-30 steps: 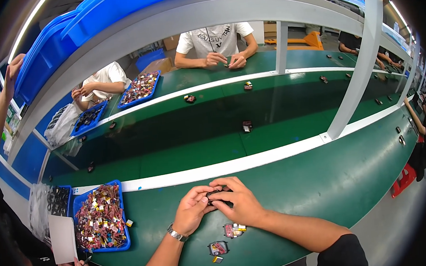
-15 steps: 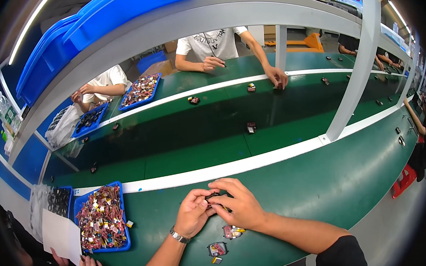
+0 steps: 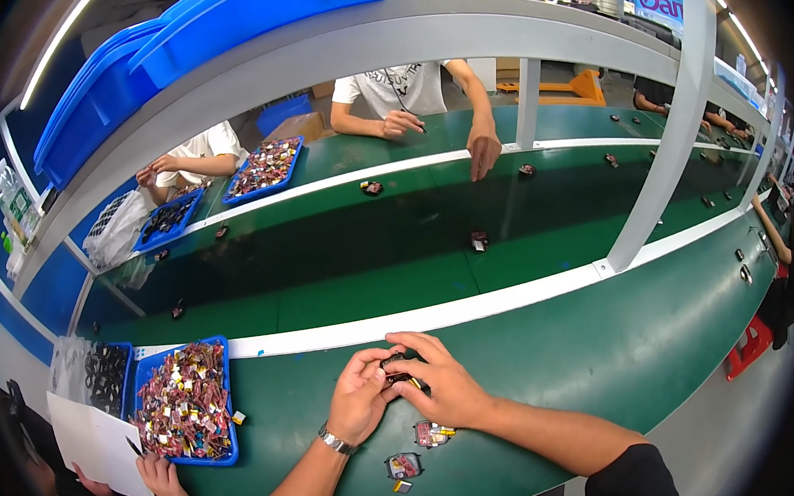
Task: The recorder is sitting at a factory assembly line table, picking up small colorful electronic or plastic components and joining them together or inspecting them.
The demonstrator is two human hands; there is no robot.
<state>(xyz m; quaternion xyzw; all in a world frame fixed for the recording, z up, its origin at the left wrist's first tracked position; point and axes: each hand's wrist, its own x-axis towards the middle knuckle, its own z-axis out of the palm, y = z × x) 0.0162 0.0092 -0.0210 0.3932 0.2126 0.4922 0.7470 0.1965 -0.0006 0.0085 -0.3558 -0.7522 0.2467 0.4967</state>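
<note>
Fingers of both my hands close round a small black electronics casing, held just above the green bench. My left hand, with a metal wristwatch on the wrist, grips it from the left. My right hand holds its other side, and a yellow bit shows under the fingers. Much of the casing is hidden by them. On the bench below lie two open dark casings, one casing with red and yellow parts and another casing nearer me. A small silver-and-yellow battery lies beside the nearer one.
To my left stands a blue tray heaped with batteries and red wired parts, beside a tray of black parts. A person there holds a white sheet and a pen. Beyond a white rail, casings lie on the green conveyor; a metal frame crosses above.
My hands stay almost in place round the casing. The person at left has lowered the sheet, and a pen now shows. Across the line, a worker's hand has left a part and moved left.
</note>
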